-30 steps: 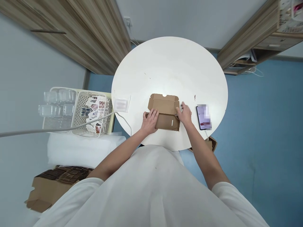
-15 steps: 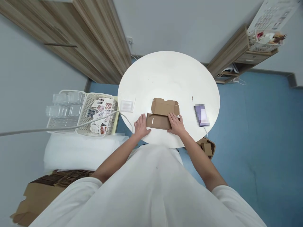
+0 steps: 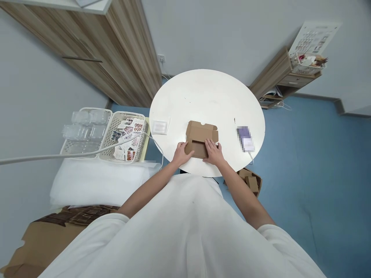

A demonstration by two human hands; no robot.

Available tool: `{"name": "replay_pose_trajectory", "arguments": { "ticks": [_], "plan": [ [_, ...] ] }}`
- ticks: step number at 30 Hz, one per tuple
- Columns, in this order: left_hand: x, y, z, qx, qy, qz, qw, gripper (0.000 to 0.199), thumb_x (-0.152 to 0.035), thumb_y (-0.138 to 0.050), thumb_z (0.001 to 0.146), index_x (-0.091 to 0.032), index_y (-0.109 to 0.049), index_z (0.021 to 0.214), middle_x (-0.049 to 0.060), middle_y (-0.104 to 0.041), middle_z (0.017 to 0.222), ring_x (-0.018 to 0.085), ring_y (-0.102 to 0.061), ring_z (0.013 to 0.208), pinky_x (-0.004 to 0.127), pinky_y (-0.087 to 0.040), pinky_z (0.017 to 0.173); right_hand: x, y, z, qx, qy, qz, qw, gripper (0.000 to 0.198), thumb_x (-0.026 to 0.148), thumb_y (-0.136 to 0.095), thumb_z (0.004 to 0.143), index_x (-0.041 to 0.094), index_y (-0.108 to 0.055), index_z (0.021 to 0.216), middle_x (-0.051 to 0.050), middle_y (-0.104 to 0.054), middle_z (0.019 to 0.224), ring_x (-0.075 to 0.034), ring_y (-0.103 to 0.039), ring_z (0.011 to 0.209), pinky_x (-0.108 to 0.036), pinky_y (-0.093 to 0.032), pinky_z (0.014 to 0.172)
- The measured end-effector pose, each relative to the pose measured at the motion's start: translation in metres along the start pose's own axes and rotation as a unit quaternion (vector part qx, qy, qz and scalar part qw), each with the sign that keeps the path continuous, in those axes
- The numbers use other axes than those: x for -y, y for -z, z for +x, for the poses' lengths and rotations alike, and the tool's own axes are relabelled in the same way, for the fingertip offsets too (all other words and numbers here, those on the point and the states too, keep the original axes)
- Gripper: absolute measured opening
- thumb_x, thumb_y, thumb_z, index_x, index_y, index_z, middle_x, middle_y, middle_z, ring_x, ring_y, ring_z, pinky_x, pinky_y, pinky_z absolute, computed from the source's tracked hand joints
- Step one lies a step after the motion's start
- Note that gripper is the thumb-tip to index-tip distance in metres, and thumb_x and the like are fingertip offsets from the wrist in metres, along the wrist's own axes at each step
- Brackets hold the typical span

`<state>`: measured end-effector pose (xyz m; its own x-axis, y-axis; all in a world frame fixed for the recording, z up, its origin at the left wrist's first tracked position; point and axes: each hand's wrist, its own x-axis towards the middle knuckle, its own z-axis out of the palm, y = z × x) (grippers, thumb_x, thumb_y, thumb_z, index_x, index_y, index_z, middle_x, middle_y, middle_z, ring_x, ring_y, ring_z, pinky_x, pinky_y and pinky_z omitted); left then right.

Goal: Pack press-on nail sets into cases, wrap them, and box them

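A brown cardboard box, partly folded, lies on the white round table with its lid flap raised toward the far side. My left hand grips the box's near left corner, thumb on the near edge and fingers bent around the left side. Across from it, my right hand holds the right side, with fingers over the side wall and thumb at the near edge. Between the hands the darker inside of the box shows. Parts of both side walls are hidden under my fingers.
A small clear plastic case sits at the table's left, and a pixelated purple device with a cable at its right. White baskets hold plastic cases and printed cards. A white cable crosses from the left. A carton of boxes stands below right.
My left hand has moved right and closed on the box's left side, where the wall has folded up. My right hand stays on the right side. The whole view has shifted slightly.
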<state>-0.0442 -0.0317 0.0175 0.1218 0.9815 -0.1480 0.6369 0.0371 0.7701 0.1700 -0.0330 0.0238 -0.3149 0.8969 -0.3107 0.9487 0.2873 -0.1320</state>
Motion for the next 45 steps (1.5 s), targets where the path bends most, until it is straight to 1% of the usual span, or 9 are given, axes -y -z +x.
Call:
{"name": "replay_pose_trajectory", "arguments": {
  "ticks": [6,13,24,26,28,32,38,42,45],
  "plan": [
    [-0.003,0.003,0.009,-0.01,0.046,0.017,0.999,0.03,-0.021,-0.049,0.079,-0.016,-0.048,0.109,0.01,-0.055,0.104,0.02,-0.056,0.094,0.035,-0.044,0.084,0.007,-0.001,-0.002,0.023,0.017,0.0,1.0,0.117,0.053,-0.068,0.059,0.014,0.003,0.143,-0.016,-0.004,0.151,-0.03,-0.002,0.139,-0.053,-0.009,0.105],
    [0.0,0.008,0.014,0.006,0.097,0.054,0.994,0.034,-0.012,-0.051,0.072,-0.018,-0.043,0.104,0.005,-0.058,0.09,0.018,-0.058,0.084,0.029,-0.042,0.072,0.009,0.002,-0.008,0.042,0.047,-0.006,0.998,0.123,0.058,-0.067,0.054,0.015,0.006,0.143,-0.015,0.001,0.151,-0.031,0.001,0.139,-0.053,-0.008,0.106],
    [-0.004,0.006,0.016,0.015,0.066,0.131,0.989,0.035,-0.008,-0.049,0.072,-0.02,-0.043,0.104,0.005,-0.058,0.091,0.02,-0.058,0.085,0.031,-0.042,0.073,0.008,0.006,-0.006,0.032,0.056,-0.017,0.998,0.116,0.051,-0.066,0.059,0.015,0.006,0.143,-0.015,-0.001,0.151,-0.03,-0.003,0.139,-0.053,-0.008,0.106],
    [-0.003,0.012,0.015,0.043,0.039,0.108,0.992,0.042,-0.017,-0.052,0.075,-0.019,-0.039,0.114,0.007,-0.058,0.096,0.019,-0.058,0.082,0.032,-0.044,0.074,0.005,0.006,-0.006,0.03,0.055,-0.017,0.998,0.115,0.05,-0.065,0.059,0.016,0.005,0.143,-0.015,-0.003,0.151,-0.031,-0.003,0.138,-0.054,-0.009,0.106],
    [0.0,0.019,0.014,0.091,-0.009,0.083,0.992,0.065,-0.031,-0.061,0.072,-0.018,-0.029,0.128,0.009,-0.055,0.106,0.019,-0.058,0.082,0.033,-0.045,0.076,0.002,0.006,-0.006,0.03,0.058,-0.016,0.998,0.114,0.049,-0.066,0.06,0.016,0.004,0.143,-0.015,-0.004,0.151,-0.031,-0.003,0.138,-0.054,-0.008,0.105],
    [0.004,0.029,0.018,0.179,-0.098,0.121,0.971,0.114,-0.048,-0.078,0.047,-0.021,-0.017,0.14,0.012,-0.046,0.117,0.027,-0.054,0.098,0.037,-0.044,0.083,-0.001,0.006,-0.005,0.028,0.064,-0.008,0.998,0.113,0.047,-0.066,0.06,0.016,0.003,0.143,-0.015,-0.004,0.151,-0.03,-0.004,0.138,-0.054,-0.007,0.106],
    [0.005,0.026,0.026,0.202,-0.102,0.144,0.963,0.117,-0.048,-0.081,0.041,-0.023,-0.023,0.139,0.01,-0.046,0.109,0.03,-0.052,0.103,0.036,-0.042,0.086,-0.003,0.01,-0.008,0.023,0.071,0.017,0.997,0.113,0.051,-0.066,0.061,0.018,0.003,0.144,-0.013,-0.001,0.151,-0.031,0.001,0.138,-0.053,-0.007,0.106],
    [0.006,0.025,0.026,0.197,-0.095,0.131,0.967,0.118,-0.047,-0.081,0.04,-0.023,-0.024,0.139,0.01,-0.046,0.11,0.031,-0.052,0.103,0.036,-0.043,0.084,-0.012,0.008,-0.026,-0.04,-0.008,0.124,0.991,0.102,0.061,-0.055,0.068,0.02,-0.001,0.144,-0.013,0.002,0.151,-0.033,0.002,0.138,-0.055,-0.013,0.104],
    [0.006,0.024,0.025,0.199,-0.091,0.129,0.967,0.118,-0.047,-0.081,0.041,-0.023,-0.022,0.14,0.011,-0.045,0.111,0.031,-0.051,0.104,0.037,-0.042,0.085,-0.021,-0.001,-0.041,-0.072,-0.14,0.303,0.94,0.091,0.06,-0.045,0.076,0.018,-0.001,0.144,-0.016,-0.013,0.149,-0.03,-0.022,0.135,-0.049,-0.029,0.1]
  ]
}}
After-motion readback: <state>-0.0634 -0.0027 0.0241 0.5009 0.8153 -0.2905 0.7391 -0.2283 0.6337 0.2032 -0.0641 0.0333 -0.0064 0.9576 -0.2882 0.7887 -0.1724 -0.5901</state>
